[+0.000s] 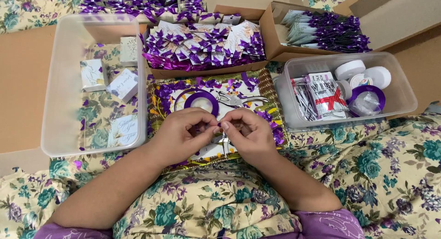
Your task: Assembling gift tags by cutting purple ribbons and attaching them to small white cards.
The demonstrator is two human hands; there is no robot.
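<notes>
I see a small purple ribbon piece (216, 128) pinched between the fingertips of both hands, held just above the patterned tray (156, 111). My left hand (186, 133) and right hand (246, 132) meet thumb to thumb, each nipping it. On the tray, just beyond the hands, lie a purple ribbon spool (200, 100) and a metal punch (239, 100). Left of the tray sits a clear bin (55, 83) with small cards; right of it, a clear tub (404, 94) of tape rolls. Behind the tray stands a cardboard box (206, 70) of bowed tags.
</notes>
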